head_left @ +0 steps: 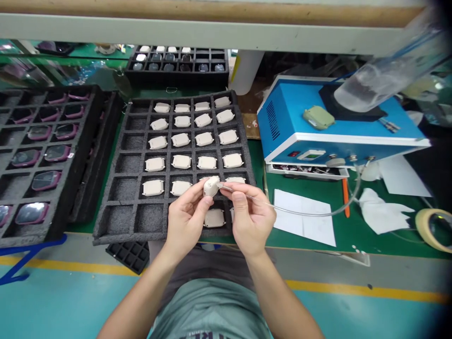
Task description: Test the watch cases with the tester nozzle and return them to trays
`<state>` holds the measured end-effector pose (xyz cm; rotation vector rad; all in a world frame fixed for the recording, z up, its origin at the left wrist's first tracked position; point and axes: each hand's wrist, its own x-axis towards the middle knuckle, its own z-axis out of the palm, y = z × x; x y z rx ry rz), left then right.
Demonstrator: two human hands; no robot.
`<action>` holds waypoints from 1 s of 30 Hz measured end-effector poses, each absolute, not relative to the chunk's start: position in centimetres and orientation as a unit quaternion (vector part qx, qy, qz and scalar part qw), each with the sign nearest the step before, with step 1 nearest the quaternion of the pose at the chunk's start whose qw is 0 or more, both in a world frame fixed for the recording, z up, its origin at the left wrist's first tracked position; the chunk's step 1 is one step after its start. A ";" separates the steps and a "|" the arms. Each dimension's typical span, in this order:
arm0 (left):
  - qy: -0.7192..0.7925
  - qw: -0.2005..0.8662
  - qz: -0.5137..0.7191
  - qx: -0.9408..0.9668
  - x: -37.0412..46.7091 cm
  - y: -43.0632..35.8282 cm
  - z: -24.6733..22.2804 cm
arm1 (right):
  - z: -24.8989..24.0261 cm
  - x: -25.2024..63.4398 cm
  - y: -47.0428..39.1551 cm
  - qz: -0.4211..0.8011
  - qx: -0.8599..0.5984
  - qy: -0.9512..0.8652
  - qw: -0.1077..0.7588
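The left hand [187,212] pinches a cream case [211,187] between thumb and fingers, above the near part of a black foam tray [113,225]; the right hand [249,214] grips the metal tip [226,188] of a clear tube [310,214], its end at the case's edge. Other cream cases [153,188] sit in the tray's pockets. Farther right, the tube meets a blue machine [289,106] bearing a green case [318,117]

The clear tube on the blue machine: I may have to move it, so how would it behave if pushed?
The clear tube would probably flex, since it curves between the right hand and the blue machine. It is likely light, being thin and see-through.
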<state>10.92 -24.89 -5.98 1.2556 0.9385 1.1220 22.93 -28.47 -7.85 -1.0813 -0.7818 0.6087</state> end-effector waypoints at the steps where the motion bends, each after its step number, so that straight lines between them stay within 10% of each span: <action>1: 0.399 0.568 0.480 0.536 10.9 -24.9 -6.0 | -7.8 23.0 -28.5 0.278 -0.495 -0.357 0.742; 30: 0.405 0.561 0.471 0.547 10.9 -24.9 -5.9 | -7.7 23.1 -28.4 0.277 -0.499 -0.360 0.738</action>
